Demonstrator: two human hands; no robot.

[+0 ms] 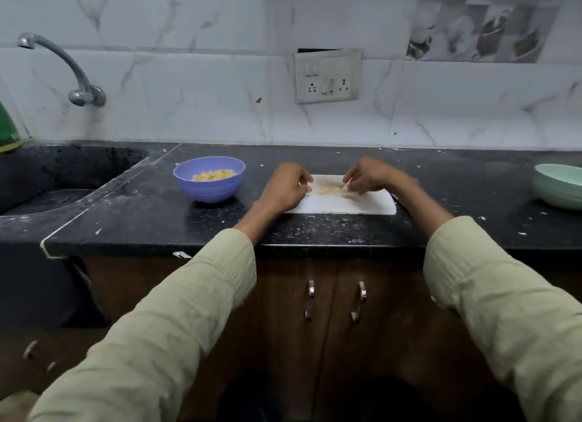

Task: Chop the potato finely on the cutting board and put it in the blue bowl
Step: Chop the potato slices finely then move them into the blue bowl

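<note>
Left grip (288, 187) with fingers curled, over the left end of the white cutting board (362, 204), fingertips close to the potato bits (330, 191). Too blurry to tell whether a bit is pinched there. Right grip (367, 176) on the other side of the pile, fingers bent down and touching the bits; cannot tell if any are held. Both grips close together, pile between them.

Chopped potato in a small yellow heap near the middle of the board, a bit toward the back edge. Heap stretched left to right, along the board's long side. More yellow pieces (214, 175) already inside the blue bowl (209, 182).

Board lying flat on the black table (151, 214), long side running with the front edge, set a little back from that edge. Blue bowl just left of the board, not touching it. Sink (63, 173) at the left end of the table. Green bowl (559, 185) far off at the right edge. Bare dark table between board and green bowl, with white specks.
</note>
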